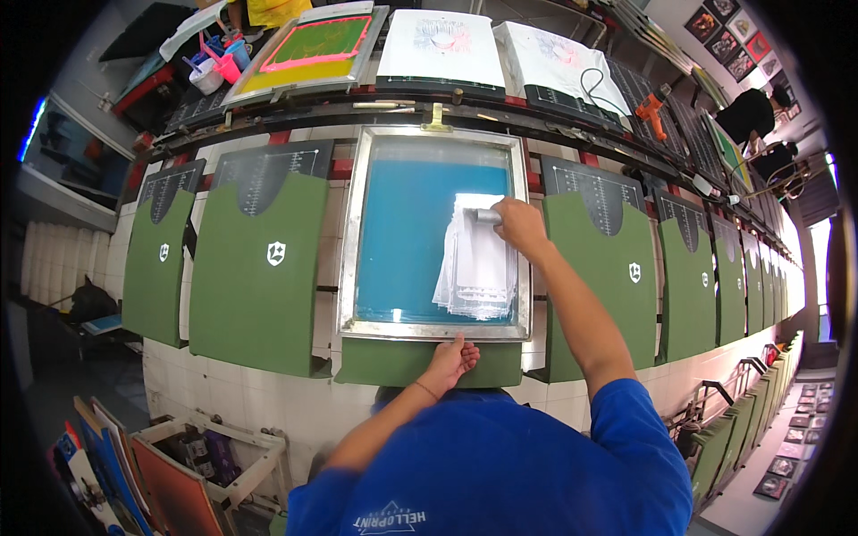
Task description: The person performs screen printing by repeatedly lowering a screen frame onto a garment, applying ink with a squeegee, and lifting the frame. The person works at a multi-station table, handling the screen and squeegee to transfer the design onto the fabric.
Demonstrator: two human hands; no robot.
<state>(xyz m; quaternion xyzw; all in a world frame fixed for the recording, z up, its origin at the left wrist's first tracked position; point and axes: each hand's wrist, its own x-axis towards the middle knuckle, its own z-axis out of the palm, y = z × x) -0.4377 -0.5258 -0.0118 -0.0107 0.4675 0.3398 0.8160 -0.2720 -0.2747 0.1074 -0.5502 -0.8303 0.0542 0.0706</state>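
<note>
We stand over a long printing table (268,393) lined with green T-shirts, each stretched flat on its own pallet. Directly in front of us lies a screen-printing frame (349,259), its metal rim enclosing a blue mesh, set flat on top of one green T-shirt (393,364) whose lower hem shows below the frame's near edge.

Our right hand (518,228) reaches out over the right part of the mesh, fingers curled shut around the handle of a squeegee (487,215). The squeegee's blade rests on the screen amid a smear of white ink (475,272) that runs down the right side of the mesh toward us.

Our left hand (451,359) sits at the near rail of the frame, about mid-width, fingers bent and pressing on the metal edge, holding nothing else.

Just to the left, a neighbouring green shirt (259,268) carries a small white shield-shaped print (276,254); the shirt on the right (617,277) bears the same mark. Across the table's far rail lie a second frame with yellow and pink mesh (313,49), two white printed shirts (442,45), and an orange power tool (651,107).
</note>
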